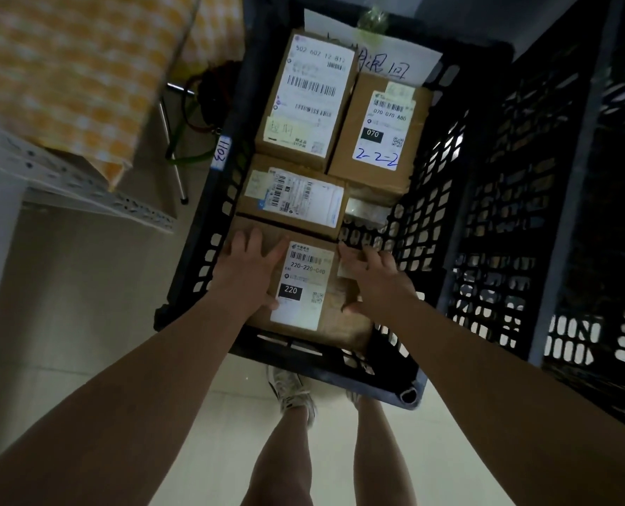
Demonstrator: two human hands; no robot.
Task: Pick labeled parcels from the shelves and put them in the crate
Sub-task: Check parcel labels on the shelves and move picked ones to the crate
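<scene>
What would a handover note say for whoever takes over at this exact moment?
Left hand: flat, fingers spread on top of the 220 parcel.
Right hand: on that parcel's right edge; whether it grips is unclear.
Where: the 220 parcel lies at the near end of the black crate, apparently being settled in.
Done: three other parcels are already inside: the 502 parcel, the 070 parcel and a third parcel in the middle.
Left: let go of the 220 parcel, then fetch any labelled parcels that remain on the shelves.

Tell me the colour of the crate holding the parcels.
The crate is black, with slotted walls; head view shows it best.
</scene>
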